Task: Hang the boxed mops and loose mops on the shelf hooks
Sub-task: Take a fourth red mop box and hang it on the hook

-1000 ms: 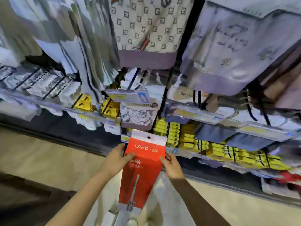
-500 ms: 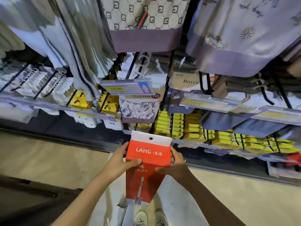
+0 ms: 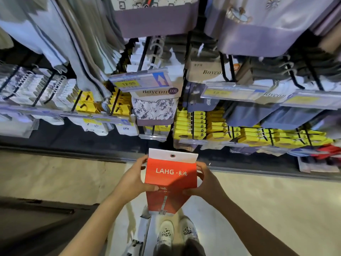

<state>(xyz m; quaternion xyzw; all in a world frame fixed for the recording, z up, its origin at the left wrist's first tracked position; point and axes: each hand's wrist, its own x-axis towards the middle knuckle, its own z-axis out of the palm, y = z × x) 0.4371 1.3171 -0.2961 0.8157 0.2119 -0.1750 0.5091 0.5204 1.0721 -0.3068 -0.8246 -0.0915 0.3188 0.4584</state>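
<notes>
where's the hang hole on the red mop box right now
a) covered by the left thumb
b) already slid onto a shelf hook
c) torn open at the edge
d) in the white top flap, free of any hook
d: the hang hole sits in the white top flap of the red mop box, below the shelf hooks and touching none, while the left hand and right hand grip the box's sides.

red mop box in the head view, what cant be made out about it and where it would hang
- Red mop box, head view: its lower end tapers away behind the hands; the small print under the logo is blurred.
- Left hand and right hand: the fingers behind the box are hidden by it.
- Free hook: none can be made out; hanging packs and price strips cover the hooks.
</notes>
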